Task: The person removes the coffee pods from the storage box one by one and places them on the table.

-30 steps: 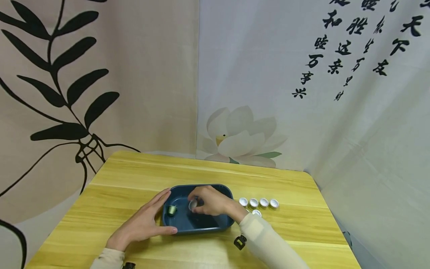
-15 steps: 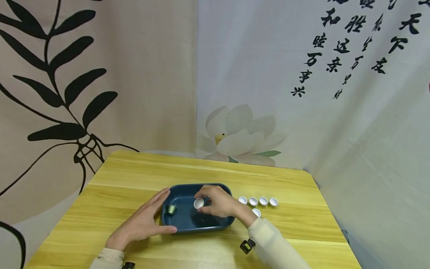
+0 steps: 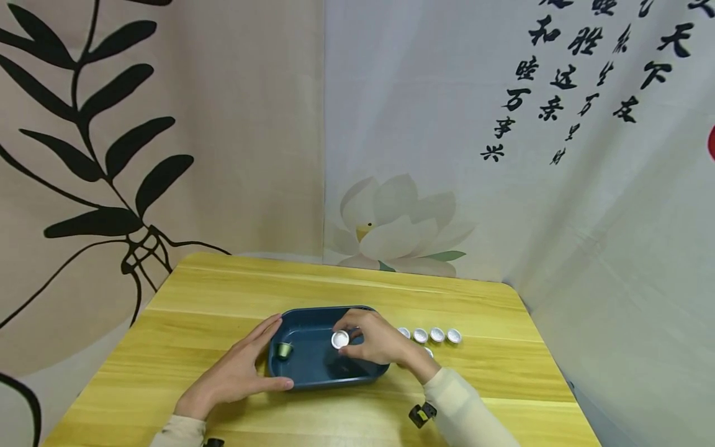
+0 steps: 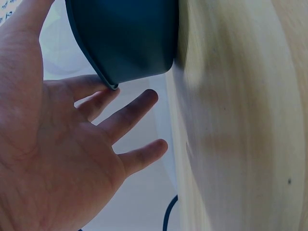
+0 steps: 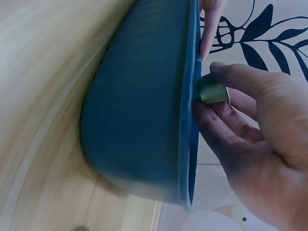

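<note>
A dark blue tray (image 3: 313,372) sits on the wooden table. In it, near the left end, lies a green coffee capsule (image 3: 283,351). My right hand (image 3: 373,337) pinches another coffee capsule (image 3: 339,339) over the tray, its pale round face toward the head camera. The right wrist view shows the green side of this held coffee capsule (image 5: 211,90) between thumb and fingers, at the tray's rim (image 5: 188,144). My left hand (image 3: 229,379) spreads its straight fingers around the tray's left end; in the left wrist view fingertips touch the rim.
Several more capsules (image 3: 437,335) stand on the table (image 3: 475,385) right of the tray, pale round faces up; my right wrist partly covers some. A printed cloth backdrop (image 3: 251,155) hangs behind the table.
My right hand has shifted right over the tray with the pinched capsule, and the capsule's pale face has turned toward the head camera. The left hand stays at the tray's left end.
</note>
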A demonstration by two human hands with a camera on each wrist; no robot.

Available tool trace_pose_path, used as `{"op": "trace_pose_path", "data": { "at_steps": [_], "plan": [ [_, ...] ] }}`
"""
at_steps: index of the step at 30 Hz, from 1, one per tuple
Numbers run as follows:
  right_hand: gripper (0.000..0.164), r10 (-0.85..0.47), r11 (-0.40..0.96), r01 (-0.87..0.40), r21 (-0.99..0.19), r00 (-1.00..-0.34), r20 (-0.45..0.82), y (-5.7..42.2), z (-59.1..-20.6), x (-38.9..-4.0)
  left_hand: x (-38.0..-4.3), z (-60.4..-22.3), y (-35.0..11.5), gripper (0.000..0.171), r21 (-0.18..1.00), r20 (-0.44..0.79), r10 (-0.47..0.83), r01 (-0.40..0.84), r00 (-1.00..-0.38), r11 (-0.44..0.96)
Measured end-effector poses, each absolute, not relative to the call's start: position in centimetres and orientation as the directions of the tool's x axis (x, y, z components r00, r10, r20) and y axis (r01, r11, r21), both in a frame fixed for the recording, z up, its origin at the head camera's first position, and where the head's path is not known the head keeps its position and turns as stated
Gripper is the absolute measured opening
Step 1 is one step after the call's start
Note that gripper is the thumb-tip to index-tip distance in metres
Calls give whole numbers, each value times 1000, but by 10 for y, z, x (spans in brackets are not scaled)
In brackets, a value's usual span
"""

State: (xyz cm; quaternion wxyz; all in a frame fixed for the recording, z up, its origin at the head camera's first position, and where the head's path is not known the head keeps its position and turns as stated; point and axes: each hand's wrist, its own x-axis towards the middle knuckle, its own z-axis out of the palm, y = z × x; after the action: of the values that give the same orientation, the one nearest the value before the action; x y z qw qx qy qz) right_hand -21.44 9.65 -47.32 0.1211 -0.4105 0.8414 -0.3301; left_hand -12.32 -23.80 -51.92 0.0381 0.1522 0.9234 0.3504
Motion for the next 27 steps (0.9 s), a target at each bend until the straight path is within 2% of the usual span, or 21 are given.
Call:
{"op": "trace_pose_path", "data": {
  "at_steps": [5,16,27],
  "plan": [
    [35,-756,439,-569,-696,-652,57,104,-473,-212,-123,-520,-239,134,656,40,308,257,-951,710],
    [35,-752,380,-572,-727,-649,117,120,-474,-210,-123,-520,-239,132,655,52,309,266,-950,707],
    [34,-715,407,-555,-726,-688,124,139,-473,-206,-124,-521,-239,132,661,44,319,267,-947,702]
  ]
}}
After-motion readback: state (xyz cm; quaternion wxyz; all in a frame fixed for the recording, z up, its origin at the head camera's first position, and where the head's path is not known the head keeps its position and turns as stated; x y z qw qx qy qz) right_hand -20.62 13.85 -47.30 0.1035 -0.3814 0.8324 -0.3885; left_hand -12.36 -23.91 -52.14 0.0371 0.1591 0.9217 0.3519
